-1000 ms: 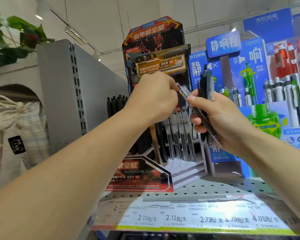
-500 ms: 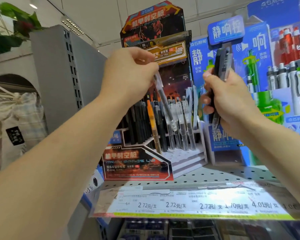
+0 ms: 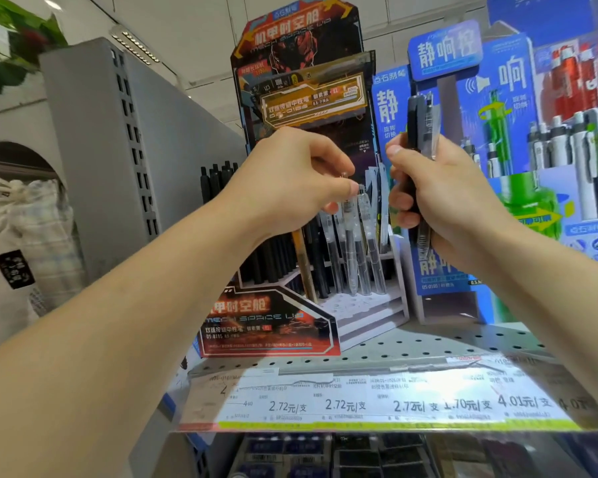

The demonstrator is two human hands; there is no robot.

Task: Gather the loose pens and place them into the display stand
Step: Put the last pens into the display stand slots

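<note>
A dark cardboard display stand [image 3: 273, 326] with stepped white tiers stands on the perforated shelf. Black pens fill its left rows and clear-barrelled pens [image 3: 363, 250] its right rows. My left hand [image 3: 290, 181] hovers over the clear row and pinches the top of one clear pen [image 3: 347, 215] that stands in the stand. My right hand [image 3: 439, 198] is just right of it, gripping a bundle of loose pens [image 3: 422, 122], black and clear, held upright with their tops above my fist.
A blue pen display [image 3: 463, 160] stands right behind my right hand, with more stands of white and green pens [image 3: 567, 150] further right. The metal shelf [image 3: 428, 343] carries a price strip [image 3: 359, 405] along its front edge. A grey shelf upright [image 3: 94, 150] rises at left.
My left hand has come down with the clear pen from above the stand into the clear row. My right hand has stayed beside the stand with its bundle.
</note>
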